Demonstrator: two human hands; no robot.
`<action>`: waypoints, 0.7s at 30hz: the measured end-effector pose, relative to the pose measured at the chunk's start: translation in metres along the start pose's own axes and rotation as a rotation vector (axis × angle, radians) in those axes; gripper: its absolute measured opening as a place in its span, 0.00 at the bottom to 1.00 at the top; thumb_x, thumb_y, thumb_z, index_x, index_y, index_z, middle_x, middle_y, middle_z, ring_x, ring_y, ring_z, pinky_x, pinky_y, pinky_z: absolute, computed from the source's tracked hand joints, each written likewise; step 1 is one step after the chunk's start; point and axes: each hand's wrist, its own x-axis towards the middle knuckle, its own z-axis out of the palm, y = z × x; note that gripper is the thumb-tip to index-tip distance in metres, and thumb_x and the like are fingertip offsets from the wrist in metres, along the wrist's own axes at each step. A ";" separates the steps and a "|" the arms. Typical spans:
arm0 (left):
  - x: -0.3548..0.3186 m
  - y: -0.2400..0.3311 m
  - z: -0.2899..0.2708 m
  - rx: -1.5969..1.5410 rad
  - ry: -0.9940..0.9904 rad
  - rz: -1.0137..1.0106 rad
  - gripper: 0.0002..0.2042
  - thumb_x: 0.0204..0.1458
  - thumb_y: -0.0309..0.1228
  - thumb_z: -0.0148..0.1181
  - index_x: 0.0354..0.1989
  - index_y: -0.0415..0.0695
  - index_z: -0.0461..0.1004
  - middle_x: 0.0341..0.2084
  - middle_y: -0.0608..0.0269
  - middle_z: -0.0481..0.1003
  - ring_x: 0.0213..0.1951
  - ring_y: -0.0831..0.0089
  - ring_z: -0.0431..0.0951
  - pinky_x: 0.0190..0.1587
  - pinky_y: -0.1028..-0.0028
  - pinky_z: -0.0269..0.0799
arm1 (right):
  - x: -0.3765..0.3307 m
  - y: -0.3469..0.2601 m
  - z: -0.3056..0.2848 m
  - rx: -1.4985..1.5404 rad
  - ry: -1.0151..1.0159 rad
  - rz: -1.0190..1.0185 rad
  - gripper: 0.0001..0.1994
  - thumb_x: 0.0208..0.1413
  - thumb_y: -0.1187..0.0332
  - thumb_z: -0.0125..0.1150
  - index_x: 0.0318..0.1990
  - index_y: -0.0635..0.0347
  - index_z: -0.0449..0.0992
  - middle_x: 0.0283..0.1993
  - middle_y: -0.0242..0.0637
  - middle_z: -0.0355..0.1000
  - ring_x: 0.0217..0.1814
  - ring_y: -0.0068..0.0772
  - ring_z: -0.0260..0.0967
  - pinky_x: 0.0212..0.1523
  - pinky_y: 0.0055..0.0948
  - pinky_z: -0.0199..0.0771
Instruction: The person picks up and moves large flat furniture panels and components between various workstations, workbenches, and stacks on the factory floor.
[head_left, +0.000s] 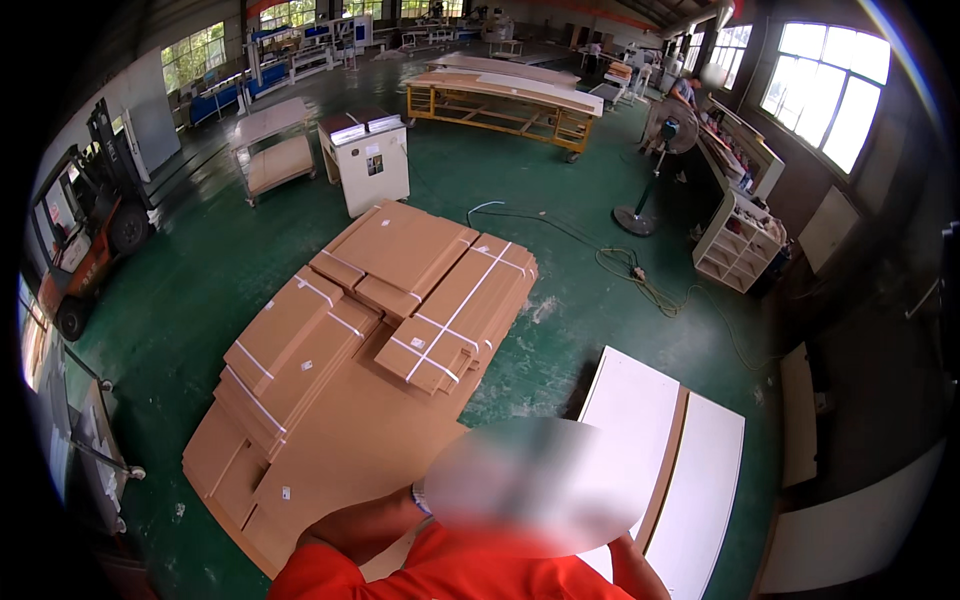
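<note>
Right at the bottom edge, an orange-sleeved person (450, 570) is seen from above, with the head area blurred out. One forearm (370, 522) is bent up toward that blur, so the hands are hidden and it can't be told whether they are open, closed or gripping anything.

Just beside the person's right side, two white panels (690, 470) are laid flat on the green floor (200, 300), with a thin wood-coloured strip showing between them.

Directly ahead, and touching the lower frame area near the forearm, a big spread of flat cardboard sheets (340, 440) is laid on the floor. On top of it, several strapped cardboard bundles (460, 315) are stacked, bound with white bands.

Further out, a white cabinet (368, 165) is parked beyond the cardboard, and an orange forklift (85, 235) is seen off to the left. A standing fan (665, 135) is placed to the right, with a yellowish cable (640, 280) trailing across the floor near it and a small white shelf unit (735, 245) just beside that.

At the far end, long boards are rested on a yellow-framed cart (500, 105).
</note>
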 end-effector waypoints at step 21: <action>0.429 0.049 -0.126 0.177 -0.542 1.869 0.10 0.60 0.26 0.49 0.26 0.46 0.72 0.24 0.66 0.71 0.26 0.71 0.74 0.30 0.68 0.75 | 0.238 0.035 -0.138 -0.020 -0.017 0.644 0.22 0.56 0.50 0.59 0.38 0.65 0.81 0.38 0.45 0.80 0.37 0.35 0.77 0.40 0.36 0.74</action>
